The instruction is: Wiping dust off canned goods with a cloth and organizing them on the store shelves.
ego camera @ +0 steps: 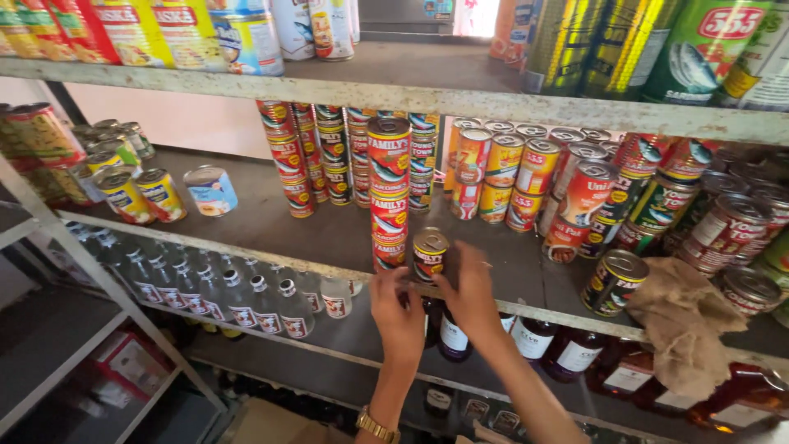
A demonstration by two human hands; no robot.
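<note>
On the middle shelf (329, 234), near its front edge, both hands work at a stack of red cans (389, 193). The left hand (397, 311), w/ a gold watch (376, 426) on its wrist, has its fingers up against the bottom can of the stack; can't tell if it's actually gripping or just touching. The right hand (468, 292) is closed around a single small can (429, 255) w/ a gold top, tilted a bit, just beside the stack on its right & resting on or just above the shelf.

The stack is approx. four cans tall, upright, standing apart from the rows behind it. Back rows: more red cans (300, 164) to the left, yellow-and-red cans (501, 177) to the right. A dark can w/ yellow label (612, 281) sits tilted at the shelf front, touching a brown sack cloth (682, 325) that hangs over the edge. Far left, a light blue can (210, 191) lies on its side near some yellow ones (140, 196).

Shelf below: clear bottles (238, 296) in rows at left, dark bottles (534, 337) under the hands. Top shelf holds larger green & yellow tins (657, 45).
</note>
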